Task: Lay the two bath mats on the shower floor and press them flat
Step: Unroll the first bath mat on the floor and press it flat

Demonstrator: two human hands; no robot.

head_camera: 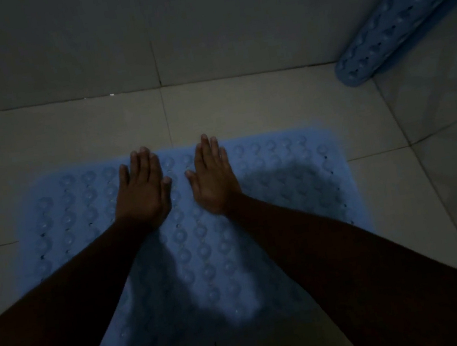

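Seen from the head camera in dim light, a pale blue bath mat (200, 251) lies spread on the tiled shower floor (241, 105), its far edge running roughly parallel to the back wall (54, 44) and set a little away from it. The mat's surface is covered in rows of round raised bumps with small holes between them, and it looks flat where it can be seen; its near part is hidden under both forearms and their shadows. The left hand (142, 191) rests palm down on the far half of the mat, fingers straight and held close together, thumb angled out toward the other hand. The right hand (213, 181) lies just beside it in the same way, palm down, fingers straight and together, thumb pointing inward, so the two thumbs are near each other but apart. Both sets of fingertips reach the mat's far edge. Neither hand grips or pinches anything. At the upper right, well apart from the hands, a second blue mat (404, 10) is curled lengthwise into a loose roll, its lower end on the floor near the corner and the rest rising diagonally out of the picture.
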